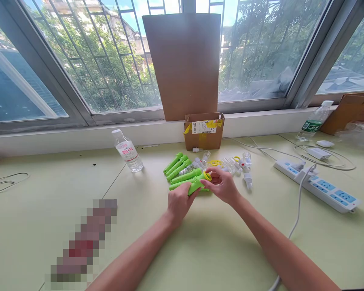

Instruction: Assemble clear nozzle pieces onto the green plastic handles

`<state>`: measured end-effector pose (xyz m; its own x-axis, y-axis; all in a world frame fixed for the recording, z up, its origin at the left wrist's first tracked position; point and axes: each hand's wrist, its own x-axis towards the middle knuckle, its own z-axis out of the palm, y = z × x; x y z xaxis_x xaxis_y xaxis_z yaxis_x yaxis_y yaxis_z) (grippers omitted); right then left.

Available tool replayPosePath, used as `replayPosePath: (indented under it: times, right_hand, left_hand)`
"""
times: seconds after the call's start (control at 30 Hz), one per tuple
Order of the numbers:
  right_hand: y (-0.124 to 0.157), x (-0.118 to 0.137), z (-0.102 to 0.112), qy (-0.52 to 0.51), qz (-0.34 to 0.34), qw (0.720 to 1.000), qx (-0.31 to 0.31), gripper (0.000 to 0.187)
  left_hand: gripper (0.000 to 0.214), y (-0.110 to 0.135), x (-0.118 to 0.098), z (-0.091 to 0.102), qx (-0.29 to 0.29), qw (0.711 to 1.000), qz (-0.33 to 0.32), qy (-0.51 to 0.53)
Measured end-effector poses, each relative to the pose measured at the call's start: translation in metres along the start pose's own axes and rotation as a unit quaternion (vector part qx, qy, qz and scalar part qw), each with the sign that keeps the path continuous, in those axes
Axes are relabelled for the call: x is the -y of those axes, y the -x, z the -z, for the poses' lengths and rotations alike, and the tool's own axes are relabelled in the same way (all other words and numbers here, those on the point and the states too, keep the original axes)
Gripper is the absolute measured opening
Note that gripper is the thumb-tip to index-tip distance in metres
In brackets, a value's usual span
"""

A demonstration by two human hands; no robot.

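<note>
My left hand is closed round a bright green plastic tube with a wider end, tilted up to the right. At that wider end sits a yellow ring, and my right hand pinches it with thumb and fingertips. Just beyond my left hand lie several similar green tubes, side by side on the table. Past my right hand are loose yellow rings and several small clear plastic pieces with white ends. A clear piece with a white tip lies to their right.
A small open carton stands behind the parts, with a tall cardboard sheet against the window. A water bottle is at left, another bottle at back right. A power strip with a trailing white cable lies right.
</note>
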<state>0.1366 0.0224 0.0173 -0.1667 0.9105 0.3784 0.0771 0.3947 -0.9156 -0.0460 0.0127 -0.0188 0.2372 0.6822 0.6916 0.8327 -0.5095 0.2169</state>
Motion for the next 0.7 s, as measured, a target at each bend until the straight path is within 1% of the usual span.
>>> replayPosePath:
  times: [0.13, 0.23, 0.33, 0.5, 0.6, 0.63, 0.7]
  right_hand:
    - [0.0002, 0.0000, -0.0010, -0.007, 0.013, 1.000, 0.002, 0.032]
    - [0.0000, -0.0003, -0.0015, -0.010, 0.010, 1.000, 0.003, 0.033]
    - [-0.0006, -0.0011, -0.0012, -0.014, -0.008, 1.000, 0.003, 0.035]
    - [-0.0012, -0.0036, -0.0006, -0.064, -0.055, 0.996, 0.012, 0.039]
    - [-0.0006, -0.0039, -0.0003, -0.067, -0.042, 0.997, 0.008, 0.037]
    - [-0.0002, -0.0034, 0.0000, -0.058, -0.034, 0.998, 0.007, 0.037]
    - [0.0007, -0.0020, 0.0010, -0.031, -0.016, 0.999, 0.015, 0.037]
  left_hand:
    - [0.028, 0.0006, 0.0004, 0.0005, -0.011, 1.000, -0.006, 0.004]
    - [0.028, 0.0002, -0.0003, 0.0019, -0.018, 1.000, -0.014, 0.002]
    - [0.026, -0.0003, -0.0002, 0.0028, -0.030, 0.999, -0.024, -0.004]
    - [0.022, -0.0005, 0.0008, 0.0014, -0.031, 0.999, -0.030, -0.019]
    - [0.025, -0.0019, -0.0016, 0.0021, -0.012, 1.000, 0.008, 0.003]
    - [0.026, -0.0029, -0.0027, 0.0032, 0.003, 0.999, 0.028, 0.021]
    - [0.028, -0.0057, -0.0045, 0.0064, 0.055, 0.994, 0.059, 0.071]
